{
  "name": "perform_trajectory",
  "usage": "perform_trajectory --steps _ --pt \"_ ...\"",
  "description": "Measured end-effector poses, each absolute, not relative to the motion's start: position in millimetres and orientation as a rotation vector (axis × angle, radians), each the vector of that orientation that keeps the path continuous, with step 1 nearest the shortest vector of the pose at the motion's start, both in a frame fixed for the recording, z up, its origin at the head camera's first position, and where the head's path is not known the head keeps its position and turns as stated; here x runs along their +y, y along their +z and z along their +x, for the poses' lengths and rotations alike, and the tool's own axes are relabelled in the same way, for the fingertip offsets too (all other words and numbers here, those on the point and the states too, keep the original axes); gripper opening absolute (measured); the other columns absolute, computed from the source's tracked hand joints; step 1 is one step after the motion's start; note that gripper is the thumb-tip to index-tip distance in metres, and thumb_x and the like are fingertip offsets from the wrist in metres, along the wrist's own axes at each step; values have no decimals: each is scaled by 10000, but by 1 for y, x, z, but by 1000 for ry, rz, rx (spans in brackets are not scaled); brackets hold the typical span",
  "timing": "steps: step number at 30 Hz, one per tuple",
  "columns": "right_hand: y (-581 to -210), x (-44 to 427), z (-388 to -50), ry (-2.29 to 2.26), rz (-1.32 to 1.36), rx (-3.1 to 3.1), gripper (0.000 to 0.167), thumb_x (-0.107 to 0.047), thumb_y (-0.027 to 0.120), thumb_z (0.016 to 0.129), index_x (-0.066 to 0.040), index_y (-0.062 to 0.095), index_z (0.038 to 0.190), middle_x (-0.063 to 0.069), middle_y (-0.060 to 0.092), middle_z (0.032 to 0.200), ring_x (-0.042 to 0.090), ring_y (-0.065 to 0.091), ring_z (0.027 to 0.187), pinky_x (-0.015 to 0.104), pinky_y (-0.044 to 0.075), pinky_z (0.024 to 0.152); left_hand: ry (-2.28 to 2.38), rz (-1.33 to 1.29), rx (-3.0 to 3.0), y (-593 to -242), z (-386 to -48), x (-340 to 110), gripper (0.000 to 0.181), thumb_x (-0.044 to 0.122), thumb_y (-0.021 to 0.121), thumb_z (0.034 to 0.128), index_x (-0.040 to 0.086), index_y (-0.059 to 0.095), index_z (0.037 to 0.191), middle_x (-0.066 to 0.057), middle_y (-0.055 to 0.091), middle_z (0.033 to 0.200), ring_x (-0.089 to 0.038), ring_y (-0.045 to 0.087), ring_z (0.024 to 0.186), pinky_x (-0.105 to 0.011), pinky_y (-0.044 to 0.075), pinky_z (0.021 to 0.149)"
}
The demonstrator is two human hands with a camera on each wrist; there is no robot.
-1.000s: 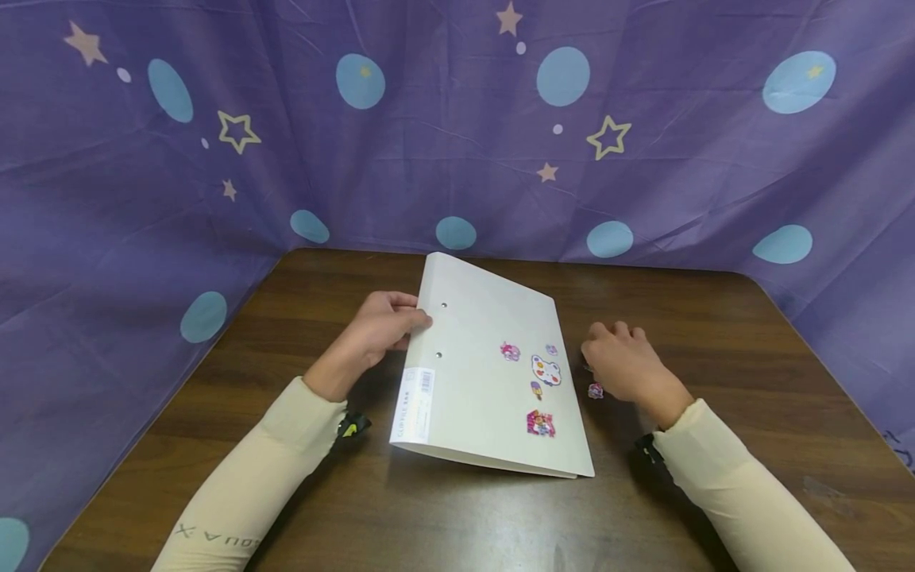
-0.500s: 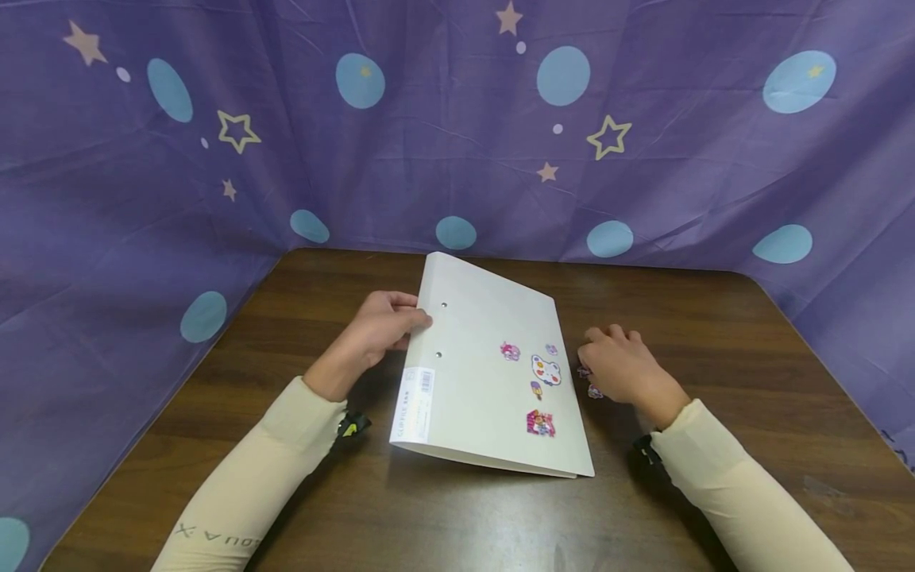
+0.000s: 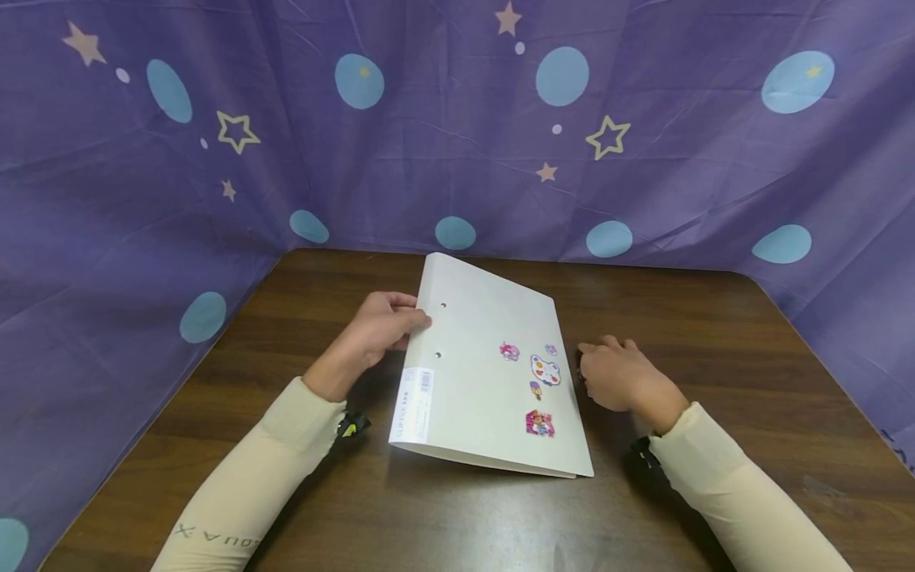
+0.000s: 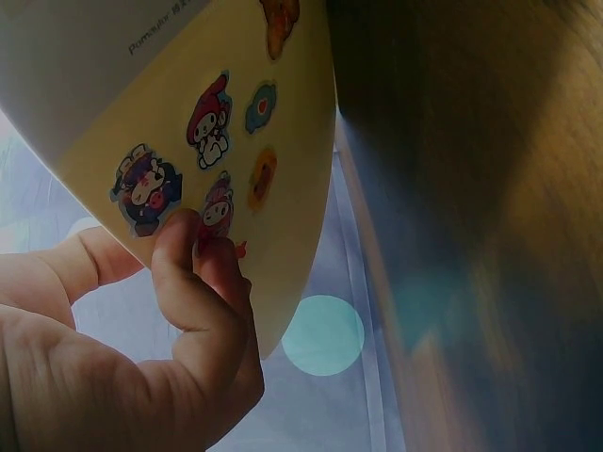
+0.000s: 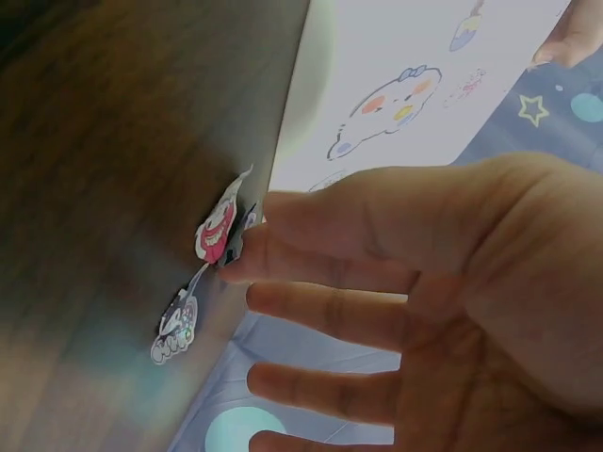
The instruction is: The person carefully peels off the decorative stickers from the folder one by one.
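Observation:
A white clip file folder (image 3: pixel 479 334) lies at an angle on the table, with several cartoon stickers on its cover. My left hand (image 3: pixel 379 330) grips its spine edge, thumb on top. In the left wrist view, those fingers (image 4: pixel 179 254) hold the edge beside more cartoon stickers (image 4: pixel 209 122) on a yellow surface. Right of the folder, my right hand (image 3: pixel 622 377) is low over the table. Up close, its thumb and index finger (image 5: pixel 273 254) pinch at a small sticker (image 5: pixel 219 226), and the other fingers extend. Another loose sticker (image 5: pixel 176 330) lies on the table beside it.
The brown wooden table (image 3: pixel 715 349) reaches back to a purple curtain (image 3: pixel 457 143) printed with stars and blue dots. A faint clear scrap (image 3: pixel 825 492) lies at the right side of the table.
My right hand has shifted slightly toward me and the folder, covering the loose stickers seen beside it earlier. The left hand and the folder stay in place.

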State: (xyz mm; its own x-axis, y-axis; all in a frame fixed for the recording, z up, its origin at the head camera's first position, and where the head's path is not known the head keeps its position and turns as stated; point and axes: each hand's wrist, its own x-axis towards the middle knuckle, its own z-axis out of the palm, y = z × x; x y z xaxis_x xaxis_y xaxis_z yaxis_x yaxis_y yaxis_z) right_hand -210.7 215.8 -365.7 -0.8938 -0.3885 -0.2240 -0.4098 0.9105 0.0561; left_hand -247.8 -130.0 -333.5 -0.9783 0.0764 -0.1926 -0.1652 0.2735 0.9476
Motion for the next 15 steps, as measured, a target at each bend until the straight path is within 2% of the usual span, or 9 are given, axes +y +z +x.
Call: perform_trajectory --steps 7,10,15 --pt "-363 215 -210 127 -539 2896 172 -246 684 979 -101 773 953 261 470 1517 580 355 1387 732 325 1067 1780 -75 2337 -333 -247 -130 463 91 699 916 -73 556 1325 -201 601 1196 -255 672 906 -342 592 707" --pt "-361 214 -209 116 -533 2910 214 -275 699 972 -81 780 1012 269 416 1553 593 295 1417 753 283 1083 1781 -71 2336 -333 -247 -130 461 91 696 917 -75 554 1323 -201 600 1195 -252 672 903 -337 590 703" --pt "-360 211 -205 101 -616 2986 344 -299 771 921 -62 757 1169 250 417 1559 581 300 1418 762 300 1063 1784 -76 2334 -333 -247 -130 454 89 695 915 -74 559 1316 -198 601 1191 -244 670 898 -363 589 730"
